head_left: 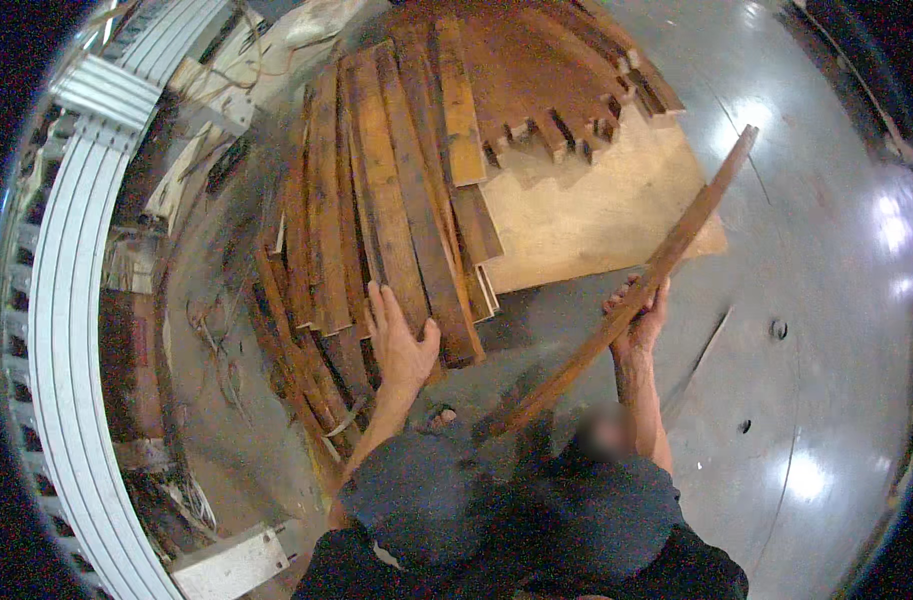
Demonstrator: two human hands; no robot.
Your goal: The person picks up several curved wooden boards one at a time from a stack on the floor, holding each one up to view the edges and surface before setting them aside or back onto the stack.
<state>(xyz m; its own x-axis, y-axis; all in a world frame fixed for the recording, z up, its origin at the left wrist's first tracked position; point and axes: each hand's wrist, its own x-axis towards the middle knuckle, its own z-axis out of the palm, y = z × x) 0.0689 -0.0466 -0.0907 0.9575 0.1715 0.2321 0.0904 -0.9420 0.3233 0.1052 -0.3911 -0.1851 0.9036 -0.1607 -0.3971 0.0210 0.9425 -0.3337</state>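
My right hand (pixel 638 318) is closed around a long, narrow brown wooden plank (pixel 681 235). The plank slants from low near my body up to the far right, its far end over the grey floor. Resting on a pile of stained wooden planks (pixel 394 165) is my left hand (pixel 401 345). Its fingers are stretched and its thumb is apart, touching a plank near the pile's close end. Most planks in the pile lie lengthwise away from me, with uneven ends.
Beyond the pile, a pale plywood sheet (pixel 596 205) carries a panel of brown planks (pixel 536 75) with staggered ends. A metal roller conveyor (pixel 71 330) runs along the left. Loose straps (pixel 216 350) and small dark rings (pixel 778 328) lie on the grey floor (pixel 826 250).
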